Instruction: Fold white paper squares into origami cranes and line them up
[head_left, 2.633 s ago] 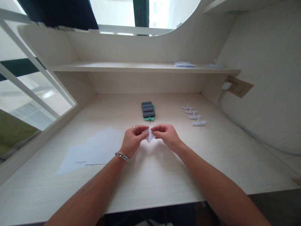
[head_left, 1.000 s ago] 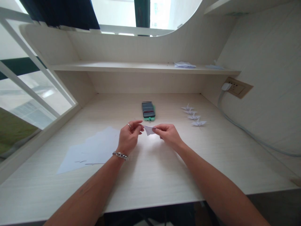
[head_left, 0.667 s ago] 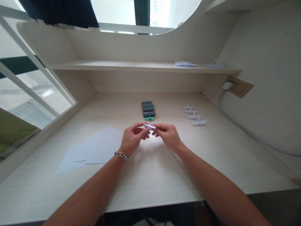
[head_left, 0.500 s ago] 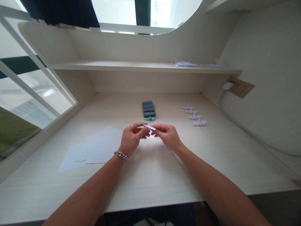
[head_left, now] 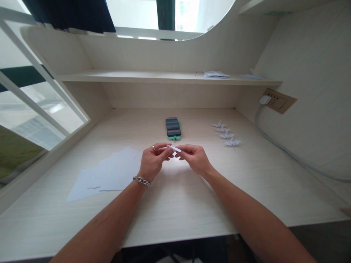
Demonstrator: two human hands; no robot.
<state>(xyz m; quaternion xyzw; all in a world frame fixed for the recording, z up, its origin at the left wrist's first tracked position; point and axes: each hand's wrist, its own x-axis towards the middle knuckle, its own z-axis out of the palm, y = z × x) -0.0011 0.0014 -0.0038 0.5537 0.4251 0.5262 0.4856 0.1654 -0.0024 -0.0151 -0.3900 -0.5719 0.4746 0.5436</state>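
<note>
A small, narrow piece of folded white paper [head_left: 174,148] is held between my two hands above the desk. My left hand [head_left: 154,159] pinches its left end with thumb and fingers; there is a ring on one finger and a chain bracelet at the wrist. The right end is pinched by my right hand [head_left: 195,157]. Fingers hide part of the paper's folds. Several folded paper cranes [head_left: 232,142] stand in a row on the desk, right of my right hand. Just beyond my hands lies a dark phone-like object with a green edge [head_left: 173,130], partly blurred.
Loose white sheets [head_left: 109,175] lie on the desk [head_left: 181,212] beside my left forearm. Folded papers [head_left: 215,74] rest on the shelf [head_left: 153,77] at the back. On the right wall a plug sits in a socket [head_left: 280,101], its grey cable [head_left: 296,156] trailing along the desk's right side.
</note>
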